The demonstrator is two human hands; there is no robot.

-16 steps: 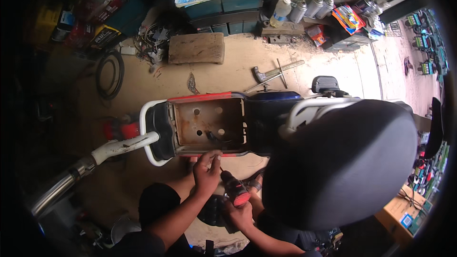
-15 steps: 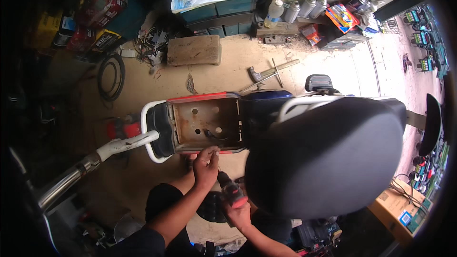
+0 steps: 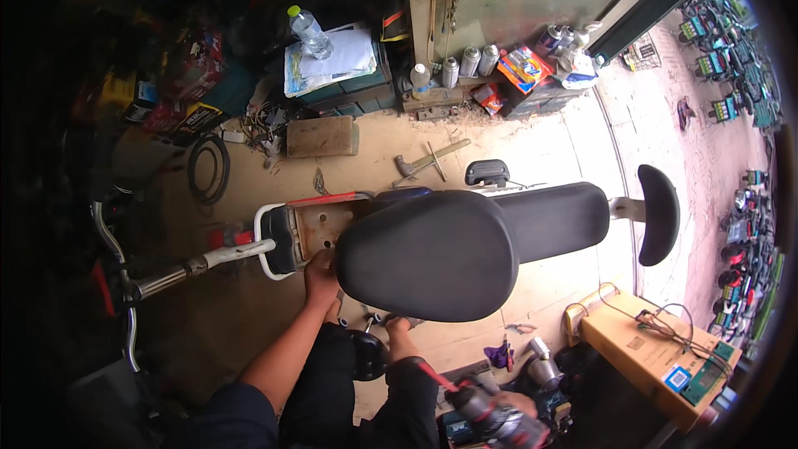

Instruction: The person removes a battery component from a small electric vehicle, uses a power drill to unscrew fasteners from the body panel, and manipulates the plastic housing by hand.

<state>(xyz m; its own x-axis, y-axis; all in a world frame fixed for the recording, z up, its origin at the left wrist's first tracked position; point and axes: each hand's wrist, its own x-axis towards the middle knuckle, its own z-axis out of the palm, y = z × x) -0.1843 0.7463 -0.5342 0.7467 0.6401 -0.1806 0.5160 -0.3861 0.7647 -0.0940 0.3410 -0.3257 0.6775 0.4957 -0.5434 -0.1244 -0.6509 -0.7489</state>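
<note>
A scooter lies across the view, its black seat covering much of an open rusty compartment with a red upper edge. At the near rim of that compartment, my left hand has its fingers curled; the seat partly hides them, and whatever they hold cannot be made out. Low on the right, my right hand is closed on a red and black power drill, slightly blurred, over a cluster of tools on the floor. A white front tube and chrome handlebar extend left.
A cardboard box with cables on it stands at the right. A hammer and a wooden block lie beyond the scooter. Spray cans and a water bottle stand farther back. Pliers lie near the tools.
My right hand has carried the drill from beside the compartment to the tools at lower right. The view has shifted right, and my left hand stays at the compartment's near rim.
</note>
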